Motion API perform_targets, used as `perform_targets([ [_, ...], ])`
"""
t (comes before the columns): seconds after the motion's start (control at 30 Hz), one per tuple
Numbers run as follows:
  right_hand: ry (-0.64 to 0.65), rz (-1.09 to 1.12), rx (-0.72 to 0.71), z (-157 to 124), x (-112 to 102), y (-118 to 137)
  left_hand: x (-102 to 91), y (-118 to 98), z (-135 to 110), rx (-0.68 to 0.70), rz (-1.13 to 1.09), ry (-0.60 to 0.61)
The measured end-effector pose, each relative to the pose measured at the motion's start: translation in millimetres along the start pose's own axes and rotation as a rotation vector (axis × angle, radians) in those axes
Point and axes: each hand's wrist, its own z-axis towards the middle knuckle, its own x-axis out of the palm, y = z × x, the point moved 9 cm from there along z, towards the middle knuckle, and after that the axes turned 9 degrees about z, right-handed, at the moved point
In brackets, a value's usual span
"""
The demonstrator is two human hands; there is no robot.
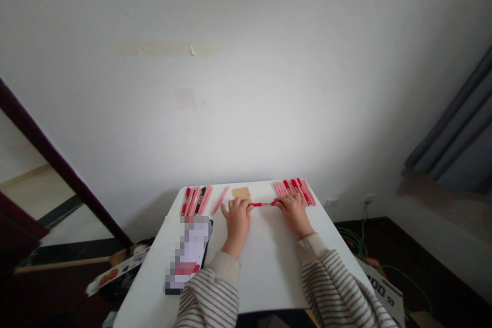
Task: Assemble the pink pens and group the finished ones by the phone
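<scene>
Between my two hands a red pen (262,204) lies sideways, just above or on the white table (269,261). My left hand (237,218) has its fingers closed on the pen's left end, with the thumb side hidden in part. At the other end, my right hand (294,211) pinches the pen too. Behind my left hand is a small tan pad (241,193). A single pink pen (220,200) lies slanted to the left of that hand. Right behind my right hand sits a row of pink and red pens (303,190).
Several pink, red and black pens (196,201) lie at the table's back left corner. A phone-like device (190,256) with a blurred screen rests at the left. The wall (246,113) stands behind the table. Green cables (351,238) run along the floor at right.
</scene>
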Motion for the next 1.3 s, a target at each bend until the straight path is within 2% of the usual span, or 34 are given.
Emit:
perform_targets([
  [0.1,0.015,0.013,0.016,1,1,0,0.0,0,0,0.005,0.007,-0.003],
  [0.37,-0.040,0.069,0.016,2,-5,0,-3.6,2,2,0.002,-0.005,-0.005],
  [0.67,-0.141,0.132,0.016,3,-9,-4,1.5,1,1,-0.002,-0.002,0.034],
  [1.0,-0.173,0.115,0.044,1,-13,-6,-5.7,1,2,-0.020,-0.062,-0.030],
  [1.3,-0.174,0.144,0.008,2,-11,-4,4.6,5,2,-0.053,-0.035,0.020],
])
